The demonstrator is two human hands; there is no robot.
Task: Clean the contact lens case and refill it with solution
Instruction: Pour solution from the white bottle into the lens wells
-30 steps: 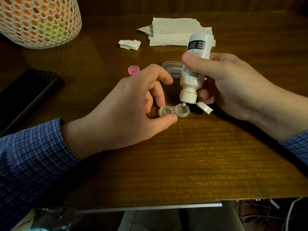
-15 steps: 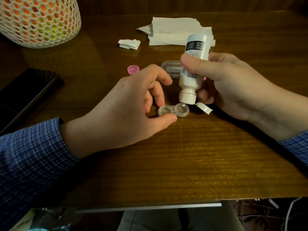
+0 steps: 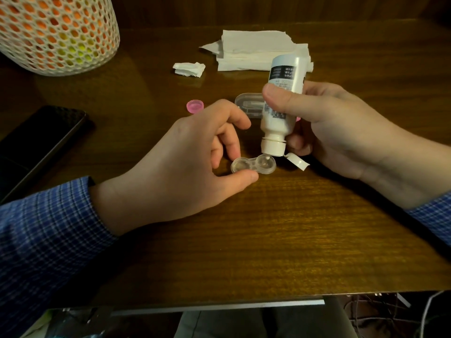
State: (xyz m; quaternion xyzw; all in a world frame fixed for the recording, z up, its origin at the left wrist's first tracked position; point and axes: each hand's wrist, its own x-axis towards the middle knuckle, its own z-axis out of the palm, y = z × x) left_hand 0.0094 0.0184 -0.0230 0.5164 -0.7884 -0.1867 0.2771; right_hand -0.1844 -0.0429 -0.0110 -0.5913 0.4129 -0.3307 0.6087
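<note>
A clear two-well contact lens case [image 3: 253, 165] lies uncapped on the wooden table [image 3: 268, 240]. My left hand [image 3: 185, 162] pinches its left well between thumb and a finger. My right hand [image 3: 341, 132] grips a white solution bottle [image 3: 280, 103] upside down, thumb across its label. The nozzle points into the right well, and the flip cap [image 3: 296, 163] hangs open beside it. One pink cap [image 3: 195, 106] lies behind my left hand. A sliver of pink shows behind the bottle.
A folded stack of white tissue [image 3: 256, 50] and a crumpled tissue scrap [image 3: 189, 68] lie at the back. A clear plastic box [image 3: 249, 103] sits behind the bottle. A white mesh holder [image 3: 56, 32] stands back left, and a dark phone [image 3: 36, 142] lies left.
The bottle has tilted slightly and its nozzle has dipped closer over the right well. My left hand keeps its pinch on the case.
</note>
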